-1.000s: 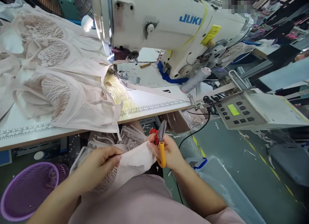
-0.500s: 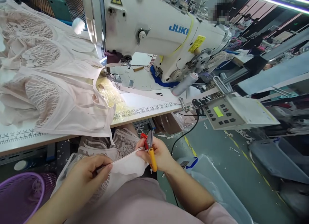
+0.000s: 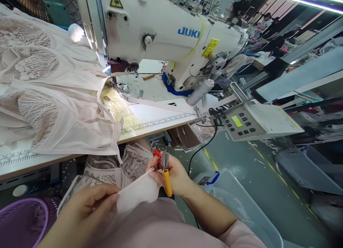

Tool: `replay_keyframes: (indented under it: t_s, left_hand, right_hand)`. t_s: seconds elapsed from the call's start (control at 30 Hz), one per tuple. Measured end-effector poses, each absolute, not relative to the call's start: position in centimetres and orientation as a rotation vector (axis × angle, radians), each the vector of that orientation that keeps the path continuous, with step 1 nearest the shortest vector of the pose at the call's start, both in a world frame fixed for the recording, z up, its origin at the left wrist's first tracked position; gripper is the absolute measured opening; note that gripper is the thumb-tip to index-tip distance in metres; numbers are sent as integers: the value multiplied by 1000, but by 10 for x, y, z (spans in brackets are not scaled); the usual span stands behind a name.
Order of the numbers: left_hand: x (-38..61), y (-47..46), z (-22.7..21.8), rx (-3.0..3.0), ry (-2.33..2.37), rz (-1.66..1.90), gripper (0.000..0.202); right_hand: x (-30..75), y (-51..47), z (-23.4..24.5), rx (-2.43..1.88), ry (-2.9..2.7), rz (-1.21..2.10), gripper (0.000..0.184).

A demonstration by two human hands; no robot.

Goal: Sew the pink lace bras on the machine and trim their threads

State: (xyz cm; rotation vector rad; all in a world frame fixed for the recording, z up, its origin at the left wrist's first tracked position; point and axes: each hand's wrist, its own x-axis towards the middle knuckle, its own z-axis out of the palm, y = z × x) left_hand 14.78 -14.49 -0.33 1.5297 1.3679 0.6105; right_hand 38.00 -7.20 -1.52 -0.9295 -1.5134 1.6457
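Note:
A pale pink piece of fabric (image 3: 138, 195) is stretched between my hands above my lap, its upper edge drawn nearly straight. My left hand (image 3: 91, 207) is closed, pinching that edge between thumb and fingers. At the other end, my right hand (image 3: 174, 175) pinches the fabric and also keeps hold of small scissors (image 3: 165, 162) with red and orange handles. The blades point upward, and the orange handle hangs below the fingers. Lace bra pieces (image 3: 103, 175) lie just beyond the hands, below the table edge.
A white sewing machine (image 3: 150, 26) stands on the table (image 3: 160, 121). Pale lace garments (image 3: 61, 109) cover the table's left side. A purple basket (image 3: 44, 219) is at lower left, a clear plastic bin (image 3: 241, 205) at right. A control box (image 3: 257, 123) juts out beside the table.
The fabric now hangs flatter and shows more plain surface, with its lace part out of sight. My left hand has moved slightly lower and left. The whole view has shifted a little.

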Motion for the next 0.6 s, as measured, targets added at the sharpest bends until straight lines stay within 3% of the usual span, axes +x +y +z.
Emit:
replay_keyframes:
  t_s: [0.2,0.33,0.47,0.6]
  left_hand:
    - [136,-139,-15,1704,1427,632,19]
    - [156,-137,-11,1824,1587,702,26]
    - [181,-127,-1,1629,1459,539,26]
    - [182,-124,-7,1291,1340,640,29]
  right_hand:
    - [368,-77,-12,-1032,-1480,1842,34]
    - [360,-82,-11,-1115,-1528,1792,39]
    - [359,-84,-10,-1101,-1504,1806,45]
    - [367,-83,-12,-1112,-1454,1894,50]
